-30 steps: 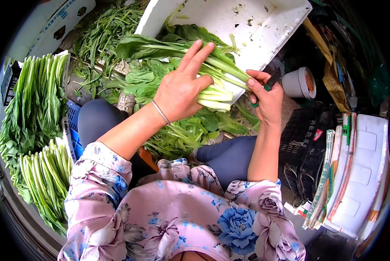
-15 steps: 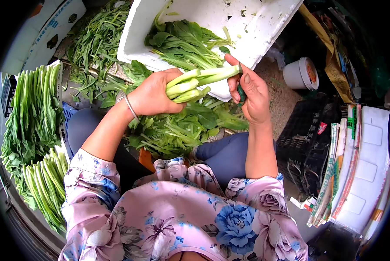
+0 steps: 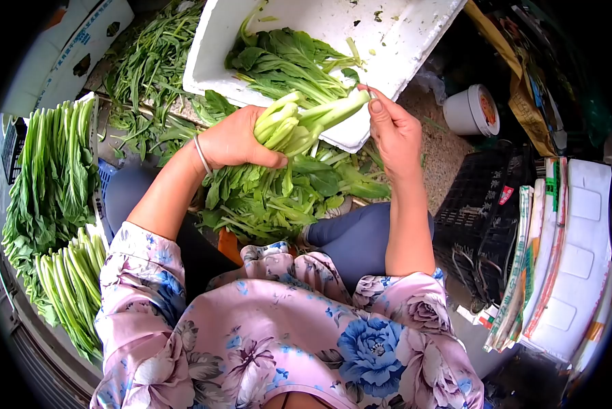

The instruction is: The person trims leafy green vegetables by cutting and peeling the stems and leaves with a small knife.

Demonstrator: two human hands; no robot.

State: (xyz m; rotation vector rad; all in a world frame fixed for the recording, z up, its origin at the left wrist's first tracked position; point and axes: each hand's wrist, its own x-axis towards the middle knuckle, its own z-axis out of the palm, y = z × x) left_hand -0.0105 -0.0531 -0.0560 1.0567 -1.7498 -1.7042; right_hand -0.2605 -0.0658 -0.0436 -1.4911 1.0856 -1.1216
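Note:
My left hand (image 3: 236, 140) is wrapped round a bunch of pale green leafy-vegetable stalks (image 3: 278, 124), their leaves hanging down below the fist. One thicker stalk (image 3: 340, 111) sticks out of the bunch to the right, its cut end by my right thumb. My right hand (image 3: 396, 129) is closed at that end, thumb against the stalk. The small green-handled knife it held half a second ago is now mostly hidden by the fingers. Under both hands lies a heap of loose leaves (image 3: 278, 198), between my knees.
Ahead stands a white foam box (image 3: 207, 51) with leafy greens (image 3: 289, 65) inside. Trimmed bundles of greens (image 3: 53, 177) are stacked at left. Loose leaves (image 3: 152, 61) cover the floor behind. To the right are a white tub (image 3: 471, 111), a black crate (image 3: 480, 211) and stacked foam panels (image 3: 568, 259).
The bunch has turned in my left hand, with its stalk ends tilted upward. My right hand has shifted slightly, and the knife's green handle is now out of sight.

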